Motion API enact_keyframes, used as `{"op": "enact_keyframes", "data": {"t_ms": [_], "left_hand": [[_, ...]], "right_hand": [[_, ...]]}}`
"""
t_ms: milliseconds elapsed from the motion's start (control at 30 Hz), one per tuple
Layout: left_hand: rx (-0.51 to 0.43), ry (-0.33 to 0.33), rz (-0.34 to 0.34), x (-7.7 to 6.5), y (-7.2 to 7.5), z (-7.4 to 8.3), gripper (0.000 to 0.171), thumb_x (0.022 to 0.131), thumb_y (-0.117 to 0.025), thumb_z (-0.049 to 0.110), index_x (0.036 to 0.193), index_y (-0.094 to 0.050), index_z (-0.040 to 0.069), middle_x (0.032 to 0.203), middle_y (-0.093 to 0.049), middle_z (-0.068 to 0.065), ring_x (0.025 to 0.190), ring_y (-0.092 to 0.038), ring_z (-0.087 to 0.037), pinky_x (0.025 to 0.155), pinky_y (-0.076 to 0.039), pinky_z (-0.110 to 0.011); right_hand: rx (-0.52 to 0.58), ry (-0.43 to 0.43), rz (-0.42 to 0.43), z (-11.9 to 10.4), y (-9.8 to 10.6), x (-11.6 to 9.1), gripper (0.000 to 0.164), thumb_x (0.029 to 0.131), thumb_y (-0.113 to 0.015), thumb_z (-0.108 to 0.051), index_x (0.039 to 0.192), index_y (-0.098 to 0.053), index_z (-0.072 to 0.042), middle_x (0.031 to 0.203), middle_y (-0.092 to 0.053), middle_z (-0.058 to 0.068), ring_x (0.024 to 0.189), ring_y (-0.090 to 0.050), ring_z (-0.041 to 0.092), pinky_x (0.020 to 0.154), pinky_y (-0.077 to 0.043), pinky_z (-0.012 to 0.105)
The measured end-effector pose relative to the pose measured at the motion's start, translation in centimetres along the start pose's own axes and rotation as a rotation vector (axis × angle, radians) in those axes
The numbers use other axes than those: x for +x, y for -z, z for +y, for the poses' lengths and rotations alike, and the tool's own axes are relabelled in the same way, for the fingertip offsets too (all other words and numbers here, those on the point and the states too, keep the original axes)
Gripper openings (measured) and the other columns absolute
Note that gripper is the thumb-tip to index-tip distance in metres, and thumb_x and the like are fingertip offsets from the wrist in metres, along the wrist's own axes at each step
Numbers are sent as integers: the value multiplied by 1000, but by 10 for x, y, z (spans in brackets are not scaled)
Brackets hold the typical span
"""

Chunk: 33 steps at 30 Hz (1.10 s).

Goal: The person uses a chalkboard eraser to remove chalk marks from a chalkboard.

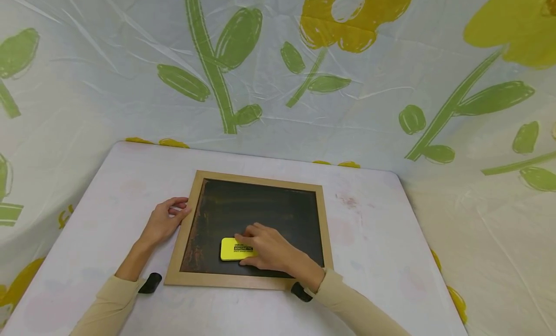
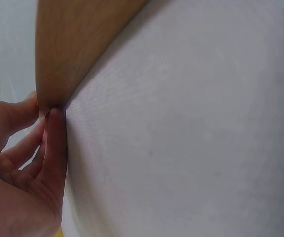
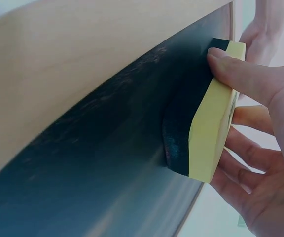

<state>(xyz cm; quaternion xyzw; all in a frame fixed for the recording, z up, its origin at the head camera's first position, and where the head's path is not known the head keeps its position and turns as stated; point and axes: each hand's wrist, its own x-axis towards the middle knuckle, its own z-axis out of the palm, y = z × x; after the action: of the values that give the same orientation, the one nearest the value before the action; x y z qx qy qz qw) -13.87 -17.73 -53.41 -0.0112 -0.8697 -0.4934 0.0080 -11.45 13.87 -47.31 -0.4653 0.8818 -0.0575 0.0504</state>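
A chalkboard (image 1: 269, 205) with a light wooden frame lies flat on the white-covered table. My right hand (image 1: 271, 249) grips a yellow eraser (image 1: 230, 249) with a dark felt base, printed "MAGNETIC", on the lower middle of the board. In the right wrist view, the thumb (image 3: 245, 74) lies along one side of the eraser (image 3: 213, 128) and the fingers along the other. At the board's left side, my left hand (image 1: 164, 220) holds the frame's outer edge. The left wrist view has thumb and fingertips meeting the wooden frame (image 2: 78, 44) at its edge.
Reddish-brown smears (image 1: 195, 259) mark the board's left part. A faint stain (image 1: 347, 200) shows on the tablecloth (image 1: 373, 259) to the right of the board. Behind and beside the table hangs a pale sheet (image 1: 130, 85) printed with flowers and leaves.
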Motion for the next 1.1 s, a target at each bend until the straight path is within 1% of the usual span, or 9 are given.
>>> {"op": "enact_keyframes", "data": {"t_ms": [267,467,633,733,933,1100], "left_hand": [[19,16,-6,-1,1,0,43,103,-65,19,135,-58,-9,117,-65,-25,97,-66,-34,65,-52,-21],[15,24,-12,-1,1,0,43,103,-65,19,135,-58,-10,117,-65,-26,96,-66,-33,65,-52,-21],[-2,7,-8,-1,0,1,42,103,-66,18,133,-58,-11,114,-65,-25,94,-66,-32,64,-53,-20],[0,-2,-1,-1,1,1,41,102,-66,17,132,-59,-11,113,-66,-25,93,-66,-32,64,-52,-20],[2,-3,4,0,0,0,41,102,-66,17,132,-59,-11,113,-66,-25,93,-67,-32,64,-52,-20],[-1,-4,7,-1,-1,0,40,102,-66,16,132,-59,-11,112,-66,-25,92,-67,-32,63,-52,-19]], "right_hand": [[-90,47,-3,-10,2,14,63,89,-77,-50,141,-64,-16,114,-66,1,92,-56,13,76,-49,19],[-118,73,-4,-12,4,15,63,89,-78,-50,140,-65,-15,114,-66,2,94,-59,14,77,-51,21],[-166,54,-29,-11,8,12,65,88,-79,-50,141,-64,-16,116,-67,2,98,-61,15,83,-54,22],[-180,40,-36,-9,9,7,64,88,-79,-50,141,-64,-17,116,-67,2,98,-60,14,83,-53,22],[-188,29,-32,-3,9,-4,65,87,-81,-49,140,-65,-16,116,-68,3,96,-60,14,82,-53,21],[-171,20,-21,2,11,-13,64,87,-82,-47,139,-66,-14,115,-68,3,97,-61,15,82,-54,22]]}}
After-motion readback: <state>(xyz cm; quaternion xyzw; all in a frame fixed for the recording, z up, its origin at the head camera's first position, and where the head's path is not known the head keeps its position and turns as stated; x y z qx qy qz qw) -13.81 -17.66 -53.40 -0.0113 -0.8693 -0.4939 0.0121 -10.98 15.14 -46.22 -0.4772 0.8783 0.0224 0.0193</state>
